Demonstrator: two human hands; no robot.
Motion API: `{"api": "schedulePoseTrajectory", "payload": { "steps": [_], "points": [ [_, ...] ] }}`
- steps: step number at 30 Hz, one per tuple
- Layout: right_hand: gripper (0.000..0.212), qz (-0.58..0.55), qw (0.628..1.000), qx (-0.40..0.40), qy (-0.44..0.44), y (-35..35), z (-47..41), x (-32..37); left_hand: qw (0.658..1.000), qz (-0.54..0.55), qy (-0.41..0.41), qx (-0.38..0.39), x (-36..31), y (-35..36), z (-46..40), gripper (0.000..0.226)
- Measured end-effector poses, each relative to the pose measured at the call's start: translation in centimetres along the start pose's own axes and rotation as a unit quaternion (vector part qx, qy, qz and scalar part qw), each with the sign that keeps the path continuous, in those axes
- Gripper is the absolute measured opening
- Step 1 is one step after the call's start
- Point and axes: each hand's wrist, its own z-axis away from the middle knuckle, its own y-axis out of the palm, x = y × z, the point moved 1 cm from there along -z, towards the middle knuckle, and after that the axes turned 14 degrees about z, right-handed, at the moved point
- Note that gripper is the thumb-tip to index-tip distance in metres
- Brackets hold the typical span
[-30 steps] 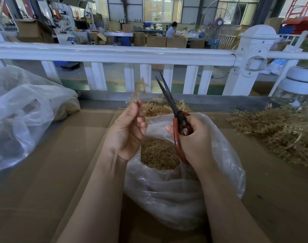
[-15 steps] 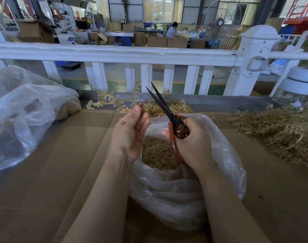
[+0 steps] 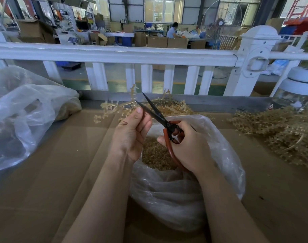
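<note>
Over the bag (image 3: 223,151), mid-desk (image 3: 44,172): left hand (image 3: 130,135) pinches a sprig (image 3: 113,106) by the stem, fingers curled. Sprig runs out left, long axis roughly parallel to the far edge. Right hand (image 3: 190,146) grips the scissors (image 3: 168,125), blades apart, tips pointing far-left, just beside the left fingertips. Stem sits about at the blade mouth, so the right hand does the cut. My guess at next: close across the stem so bits drop into the bag.

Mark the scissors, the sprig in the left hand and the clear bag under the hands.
scissors (image 3: 163,119), head view, on the dark blades near the pivot.
sprig (image 3: 113,106), head view, on its beaded side branch.
bag (image 3: 167,199), head view, on its front wall.
</note>
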Motion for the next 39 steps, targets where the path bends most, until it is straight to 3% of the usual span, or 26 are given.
{"api": "schedulePoseTrajectory", "payload": {
  "steps": [7, 20, 23, 39],
  "points": [
    [0.055, 0.016, 1.000, -0.011, -0.014, -0.13, -0.09, 0.03, 0.998, -0.029, 0.000, 0.048, -0.02, -0.05, -0.24, 0.023],
    [0.054, 0.051, 0.996, -0.061, -0.049, -0.39, 0.20, 0.33, 0.984, -0.147, 0.077, 0.066, -0.48, -0.53, -0.07, 0.012],
    [0.058, 0.066, 0.993, -0.082, -0.053, -0.37, 0.16, 0.42, 0.979, -0.171, 0.091, 0.064, -0.50, -0.64, -0.10, 0.019],
    [0.060, 0.059, 0.989, -0.114, -0.076, -0.63, 0.19, 0.43, 0.977, -0.181, 0.095, 0.065, -0.73, -0.70, -0.14, 0.016]
  ]
}}
